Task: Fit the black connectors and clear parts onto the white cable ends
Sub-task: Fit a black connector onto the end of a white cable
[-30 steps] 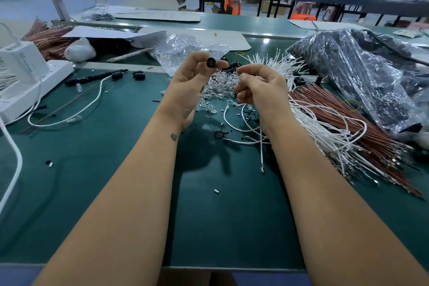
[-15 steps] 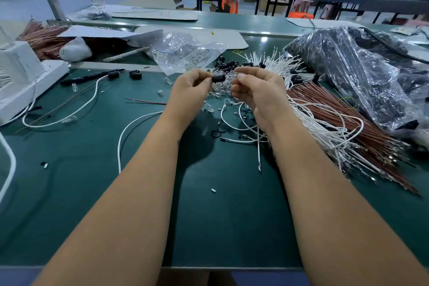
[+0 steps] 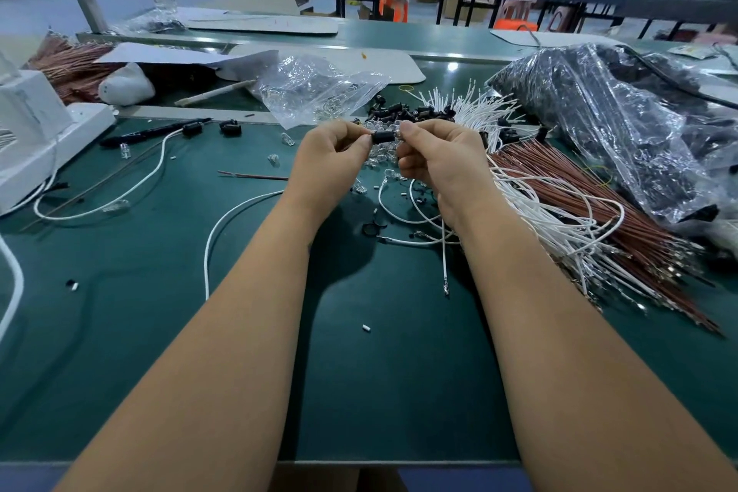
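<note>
I pinch the black connector point(image 3: 384, 137) between my left hand point(image 3: 333, 160) and right hand point(image 3: 439, 162), above the clear parts point(image 3: 379, 158); uneven pressure could pop it loose into the clutter.

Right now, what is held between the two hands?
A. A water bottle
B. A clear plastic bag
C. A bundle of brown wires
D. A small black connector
D: the left hand and the right hand both pinch a small black connector between their fingertips, above the green table.
</note>
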The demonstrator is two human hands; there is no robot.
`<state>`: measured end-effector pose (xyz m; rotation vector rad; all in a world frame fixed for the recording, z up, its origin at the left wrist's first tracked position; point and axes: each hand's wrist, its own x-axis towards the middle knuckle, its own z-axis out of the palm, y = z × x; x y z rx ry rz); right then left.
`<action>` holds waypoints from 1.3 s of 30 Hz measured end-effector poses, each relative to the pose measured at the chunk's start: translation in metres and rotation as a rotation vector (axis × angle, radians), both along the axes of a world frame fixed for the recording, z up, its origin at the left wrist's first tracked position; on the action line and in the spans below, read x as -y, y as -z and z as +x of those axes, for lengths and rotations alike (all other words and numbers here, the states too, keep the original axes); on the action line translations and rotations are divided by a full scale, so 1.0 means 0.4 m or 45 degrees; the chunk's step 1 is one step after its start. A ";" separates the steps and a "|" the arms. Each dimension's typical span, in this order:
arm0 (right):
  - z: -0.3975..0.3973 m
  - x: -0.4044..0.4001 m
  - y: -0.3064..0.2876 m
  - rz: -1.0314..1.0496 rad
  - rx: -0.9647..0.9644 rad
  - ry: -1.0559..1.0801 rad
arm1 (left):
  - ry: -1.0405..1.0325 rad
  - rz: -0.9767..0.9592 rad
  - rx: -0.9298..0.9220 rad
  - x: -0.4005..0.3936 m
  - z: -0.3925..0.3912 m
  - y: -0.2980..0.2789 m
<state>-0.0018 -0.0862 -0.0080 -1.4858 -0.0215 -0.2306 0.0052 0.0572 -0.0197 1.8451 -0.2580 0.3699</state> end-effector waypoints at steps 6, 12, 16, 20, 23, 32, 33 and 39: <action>-0.002 0.003 -0.002 0.057 -0.018 -0.003 | 0.019 -0.008 0.017 -0.001 -0.002 0.002; -0.004 0.001 0.004 0.055 -0.014 -0.020 | 0.014 -0.008 0.059 -0.002 -0.002 0.005; -0.005 -0.002 0.009 0.067 -0.006 -0.039 | -0.008 -0.038 0.065 -0.006 0.002 0.008; -0.004 -0.002 0.006 0.102 -0.035 -0.028 | 0.001 -0.034 0.061 -0.007 0.004 0.009; -0.003 -0.002 0.005 0.128 -0.061 -0.017 | 0.015 -0.038 0.041 -0.004 0.002 0.009; -0.008 -0.005 0.010 0.141 -0.086 -0.037 | 0.050 -0.035 -0.007 -0.002 -0.004 0.011; -0.009 -0.006 0.010 0.144 -0.089 -0.043 | 0.057 -0.046 -0.012 -0.003 -0.004 0.012; -0.009 -0.008 0.008 0.172 -0.079 -0.051 | 0.084 -0.084 -0.039 -0.005 -0.006 0.012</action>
